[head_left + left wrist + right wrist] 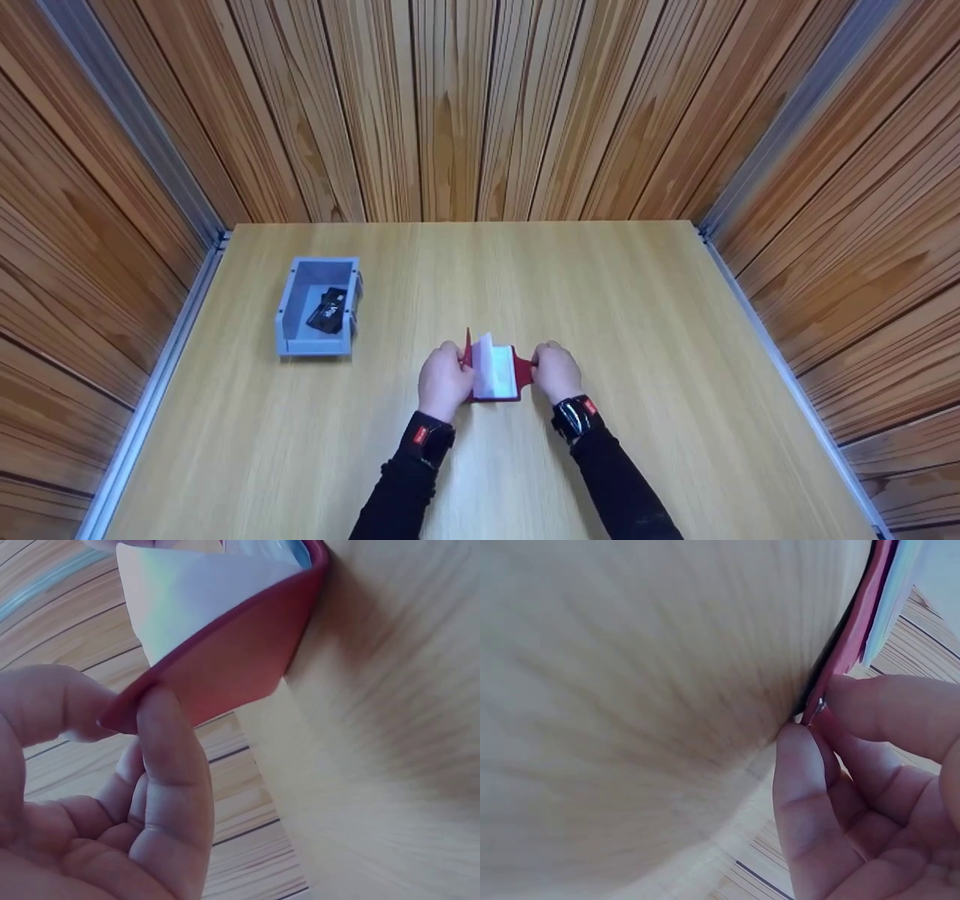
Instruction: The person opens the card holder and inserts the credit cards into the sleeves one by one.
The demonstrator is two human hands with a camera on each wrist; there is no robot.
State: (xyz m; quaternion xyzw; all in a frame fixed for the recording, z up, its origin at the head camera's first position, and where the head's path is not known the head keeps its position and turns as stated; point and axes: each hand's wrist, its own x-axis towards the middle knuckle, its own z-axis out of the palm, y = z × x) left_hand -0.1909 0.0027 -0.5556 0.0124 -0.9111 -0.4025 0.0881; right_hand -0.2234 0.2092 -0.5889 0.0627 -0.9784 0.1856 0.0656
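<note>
We have the red booklet (495, 369) open on the table (637, 315), right of the grey bin (316, 306). Our left hand (444, 381) pinches its left cover, our right hand (556, 371) pinches the right cover, spreading it so the white pages (495, 367) fan up.

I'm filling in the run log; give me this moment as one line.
left hand: pinches left cover of red card holder | right hand: pinches its right edge | holder: open on table | grey bin: black cards inside
</note>
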